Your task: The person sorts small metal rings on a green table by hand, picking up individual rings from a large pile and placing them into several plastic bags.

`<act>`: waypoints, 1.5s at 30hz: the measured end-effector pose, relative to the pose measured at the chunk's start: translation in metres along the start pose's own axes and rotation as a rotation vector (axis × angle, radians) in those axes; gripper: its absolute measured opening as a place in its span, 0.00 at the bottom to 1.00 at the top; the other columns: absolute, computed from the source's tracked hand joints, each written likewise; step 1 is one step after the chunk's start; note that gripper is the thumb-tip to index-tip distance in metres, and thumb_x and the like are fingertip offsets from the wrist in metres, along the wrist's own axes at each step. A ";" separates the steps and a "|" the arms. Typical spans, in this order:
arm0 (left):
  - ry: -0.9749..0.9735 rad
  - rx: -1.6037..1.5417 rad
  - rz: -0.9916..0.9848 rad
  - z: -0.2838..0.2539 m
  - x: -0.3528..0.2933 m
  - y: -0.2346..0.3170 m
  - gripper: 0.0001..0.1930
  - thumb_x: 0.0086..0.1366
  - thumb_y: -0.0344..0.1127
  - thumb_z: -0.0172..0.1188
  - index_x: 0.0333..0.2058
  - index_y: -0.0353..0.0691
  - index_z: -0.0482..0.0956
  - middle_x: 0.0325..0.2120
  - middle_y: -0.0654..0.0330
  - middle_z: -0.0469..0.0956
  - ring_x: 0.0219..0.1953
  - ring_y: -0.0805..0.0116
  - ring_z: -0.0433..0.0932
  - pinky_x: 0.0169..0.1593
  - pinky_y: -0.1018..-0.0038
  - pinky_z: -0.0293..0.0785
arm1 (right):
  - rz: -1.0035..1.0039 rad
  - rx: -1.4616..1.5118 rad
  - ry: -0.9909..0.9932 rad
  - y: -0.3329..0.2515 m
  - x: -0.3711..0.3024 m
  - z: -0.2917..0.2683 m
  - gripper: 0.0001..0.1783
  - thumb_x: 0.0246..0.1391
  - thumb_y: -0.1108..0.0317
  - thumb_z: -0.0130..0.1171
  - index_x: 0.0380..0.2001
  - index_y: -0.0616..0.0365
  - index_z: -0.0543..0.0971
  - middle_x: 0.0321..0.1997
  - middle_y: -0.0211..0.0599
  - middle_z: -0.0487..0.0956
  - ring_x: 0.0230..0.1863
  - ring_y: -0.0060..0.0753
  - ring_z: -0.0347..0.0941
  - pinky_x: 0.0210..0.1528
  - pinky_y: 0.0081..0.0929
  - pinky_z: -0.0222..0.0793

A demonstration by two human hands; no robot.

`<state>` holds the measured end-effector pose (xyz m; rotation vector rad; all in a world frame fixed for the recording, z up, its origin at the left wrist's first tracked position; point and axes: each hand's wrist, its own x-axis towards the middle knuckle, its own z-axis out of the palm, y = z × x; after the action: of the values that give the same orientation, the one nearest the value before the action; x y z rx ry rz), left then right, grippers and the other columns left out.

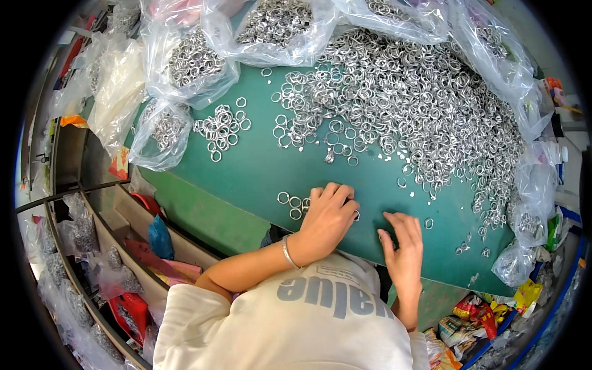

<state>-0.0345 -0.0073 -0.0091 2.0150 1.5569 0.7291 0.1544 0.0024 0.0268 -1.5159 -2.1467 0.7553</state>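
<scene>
My left hand (330,217), a bracelet (287,251) around its wrist, rests near the table's front edge with its fingers curled down over silver rings. A ring (356,215) peeks out at its fingertips, and the rest under the palm is hidden. Several more rings (295,213) lie flat just left of that hand. To the right, my right hand (404,243) hovers at the table edge, thumb and fingers apart, holding nothing. A single ring (428,223) lies just beyond it.
A large heap of rings (419,98) covers the table's far right, with small pale bits along its edge. A smaller pile (222,128) sits left, beside clear bags of rings (161,132). Open drawers (111,246) stand lower left; snack packets (475,311) lie lower right.
</scene>
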 end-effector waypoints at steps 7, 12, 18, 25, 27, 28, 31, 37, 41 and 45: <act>0.004 0.180 0.025 -0.029 -0.029 -0.016 0.18 0.55 0.34 0.65 0.46 0.44 0.76 0.52 0.58 0.69 0.61 0.53 0.62 0.62 0.45 0.49 | -0.132 0.030 -0.084 -0.012 0.008 0.021 0.20 0.45 0.75 0.64 0.46 0.60 0.77 0.43 0.38 0.72 0.41 0.43 0.68 0.43 0.36 0.64; -0.012 0.103 0.041 -0.032 -0.037 -0.047 0.15 0.54 0.31 0.65 0.41 0.42 0.75 0.51 0.56 0.70 0.60 0.51 0.64 0.64 0.41 0.46 | -0.210 -0.009 -0.116 -0.010 0.018 0.042 0.18 0.44 0.75 0.64 0.42 0.60 0.78 0.40 0.37 0.71 0.39 0.41 0.67 0.40 0.35 0.63; 0.231 0.119 -0.084 -0.053 -0.040 -0.081 0.13 0.53 0.25 0.63 0.35 0.39 0.70 0.45 0.52 0.68 0.57 0.48 0.66 0.64 0.41 0.49 | -0.212 0.040 -0.094 -0.021 0.023 0.051 0.14 0.42 0.77 0.65 0.36 0.62 0.78 0.38 0.37 0.71 0.38 0.41 0.67 0.40 0.35 0.64; 0.259 0.129 -0.088 -0.064 -0.034 -0.079 0.19 0.52 0.25 0.65 0.42 0.38 0.70 0.45 0.51 0.67 0.58 0.45 0.64 0.64 0.44 0.51 | -0.307 0.057 -0.109 -0.028 0.055 0.036 0.19 0.44 0.73 0.65 0.43 0.62 0.77 0.41 0.40 0.71 0.40 0.44 0.67 0.42 0.36 0.64; 0.184 0.216 -0.077 -0.061 -0.036 -0.087 0.20 0.51 0.25 0.65 0.43 0.39 0.71 0.44 0.51 0.67 0.57 0.45 0.65 0.64 0.44 0.51 | -0.374 0.009 -0.153 -0.032 0.078 0.037 0.24 0.45 0.71 0.66 0.48 0.59 0.75 0.50 0.41 0.70 0.49 0.46 0.65 0.48 0.40 0.63; 0.187 0.204 -0.077 -0.060 -0.036 -0.089 0.20 0.51 0.25 0.65 0.43 0.39 0.71 0.44 0.51 0.66 0.56 0.46 0.65 0.64 0.44 0.51 | -0.427 -0.038 -0.153 -0.036 0.092 0.041 0.25 0.45 0.70 0.66 0.50 0.57 0.74 0.53 0.40 0.69 0.52 0.47 0.64 0.50 0.41 0.62; 0.204 0.190 -0.078 -0.061 -0.034 -0.093 0.20 0.51 0.25 0.65 0.43 0.38 0.70 0.44 0.51 0.66 0.55 0.47 0.65 0.64 0.44 0.52 | -0.605 -0.139 -0.146 -0.045 0.125 0.062 0.28 0.46 0.66 0.66 0.53 0.52 0.73 0.60 0.39 0.66 0.60 0.48 0.59 0.57 0.46 0.58; 0.290 0.163 -0.143 -0.076 -0.014 -0.079 0.24 0.52 0.27 0.65 0.48 0.36 0.68 0.49 0.50 0.65 0.56 0.47 0.64 0.62 0.52 0.57 | -0.829 -0.327 -0.116 -0.027 0.161 0.094 0.20 0.49 0.60 0.62 0.47 0.51 0.76 0.59 0.39 0.68 0.62 0.45 0.61 0.60 0.49 0.56; 0.257 0.256 -0.206 -0.086 0.011 -0.091 0.29 0.54 0.28 0.64 0.55 0.34 0.65 0.53 0.47 0.64 0.55 0.47 0.65 0.56 0.60 0.62 | -0.799 -0.415 0.025 -0.009 0.168 0.081 0.14 0.48 0.66 0.61 0.39 0.54 0.77 0.51 0.38 0.73 0.55 0.41 0.67 0.58 0.48 0.58; 0.218 0.118 -0.202 -0.081 0.040 -0.099 0.28 0.55 0.26 0.62 0.55 0.33 0.64 0.51 0.47 0.65 0.51 0.46 0.68 0.54 0.62 0.66 | -0.706 -0.405 0.112 0.000 0.162 0.064 0.14 0.45 0.69 0.62 0.38 0.56 0.76 0.49 0.37 0.73 0.53 0.40 0.68 0.57 0.47 0.57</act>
<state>-0.1513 0.0586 -0.0103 1.8722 1.9373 0.8146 0.0622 0.1424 -0.0194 -0.8003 -2.5916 -0.0066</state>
